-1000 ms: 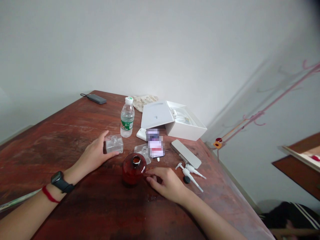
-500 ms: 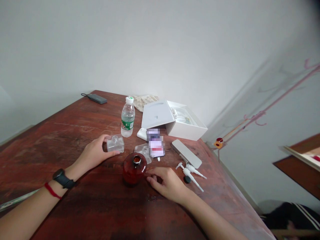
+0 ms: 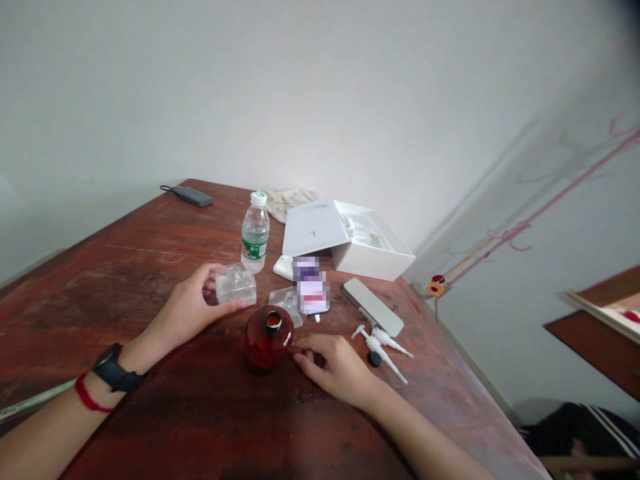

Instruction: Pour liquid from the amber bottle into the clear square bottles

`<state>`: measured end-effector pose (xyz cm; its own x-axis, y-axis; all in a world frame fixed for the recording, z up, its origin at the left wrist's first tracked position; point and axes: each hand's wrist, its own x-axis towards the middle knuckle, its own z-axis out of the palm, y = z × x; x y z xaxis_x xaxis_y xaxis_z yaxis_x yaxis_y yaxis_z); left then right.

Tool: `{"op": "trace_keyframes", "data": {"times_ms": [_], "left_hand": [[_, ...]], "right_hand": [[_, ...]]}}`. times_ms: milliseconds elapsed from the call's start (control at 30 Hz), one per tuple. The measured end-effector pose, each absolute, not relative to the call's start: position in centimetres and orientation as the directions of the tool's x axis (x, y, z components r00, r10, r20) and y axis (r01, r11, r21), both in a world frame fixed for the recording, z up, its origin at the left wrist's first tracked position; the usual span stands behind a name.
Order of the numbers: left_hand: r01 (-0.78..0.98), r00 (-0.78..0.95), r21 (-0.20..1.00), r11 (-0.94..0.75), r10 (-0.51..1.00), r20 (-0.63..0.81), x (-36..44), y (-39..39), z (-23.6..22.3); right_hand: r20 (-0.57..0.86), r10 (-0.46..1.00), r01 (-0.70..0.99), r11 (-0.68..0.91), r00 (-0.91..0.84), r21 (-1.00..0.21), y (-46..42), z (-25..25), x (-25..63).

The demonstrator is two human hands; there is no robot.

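Note:
My left hand (image 3: pixel 200 293) is closed round a clear, square, short-necked bottle (image 3: pixel 236 287), thumb at the front and fingers behind. A round, dark red glass bottle (image 3: pixel 269 341) with an uncapped neck stands upright nearer to me. My right hand (image 3: pixel 333 365) rests on the table to its right, holding nothing, thumb and index finger apart. The index fingertip is at the red bottle's side; I cannot tell whether they touch. Behind the red bottle, partly hidden, is another clear square bottle (image 3: pixel 281 298).
A water bottle (image 3: pixel 255 233) stands behind the left hand. A phone (image 3: pixel 314 293), an open white box (image 3: pixel 373 257), a grey case (image 3: pixel 373 307), white pump heads (image 3: pixel 383 353) and a black cap (image 3: pixel 374 359) occupy the right. A grey device (image 3: pixel 193 196) lies far left on the wooden table (image 3: pixel 210 413).
My left hand has shifted slightly right and up with the clear square bottle, which now looks a little raised and tilted. My right hand and the red bottle have stayed put.

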<state>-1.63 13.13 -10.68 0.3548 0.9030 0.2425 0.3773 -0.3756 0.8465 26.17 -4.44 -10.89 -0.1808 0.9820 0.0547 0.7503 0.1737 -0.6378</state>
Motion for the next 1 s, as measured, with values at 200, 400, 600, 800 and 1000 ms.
{"op": "trace_keyframes", "data": {"times_ms": [200, 400, 600, 800, 1000], "left_hand": [[0.150, 0.409, 0.890, -0.431, 0.847, 0.341, -1.6, 11.1, -8.4], [0.077, 0.337, 0.882, -0.464, 0.845, 0.415, -1.9, 10.7, -7.3], [0.009, 0.334, 0.869, -0.495, 0.820, 0.464, -2.0, 10.4, -7.0], [-0.024, 0.366, 0.822, -0.568, 0.760, 0.536, -2.6, 9.8, -7.4], [-0.161, 0.409, 0.745, -0.647, 0.643, 0.647, -3.0, 9.0, -8.2]], "right_hand": [[0.062, 0.977, 0.748, 0.196, -0.203, -0.634, -4.5, -10.9, 26.1], [0.061, 0.969, 0.721, 0.221, -0.241, -0.657, -4.6, -11.0, 26.0], [0.109, 0.935, 0.696, 0.325, -0.337, -0.640, -4.9, -10.9, 26.0], [0.214, 0.882, 0.654, 0.458, -0.420, -0.603, -5.2, -11.1, 26.1], [0.376, 0.831, 0.603, 0.556, -0.410, -0.572, -5.6, -11.0, 26.0]]}}
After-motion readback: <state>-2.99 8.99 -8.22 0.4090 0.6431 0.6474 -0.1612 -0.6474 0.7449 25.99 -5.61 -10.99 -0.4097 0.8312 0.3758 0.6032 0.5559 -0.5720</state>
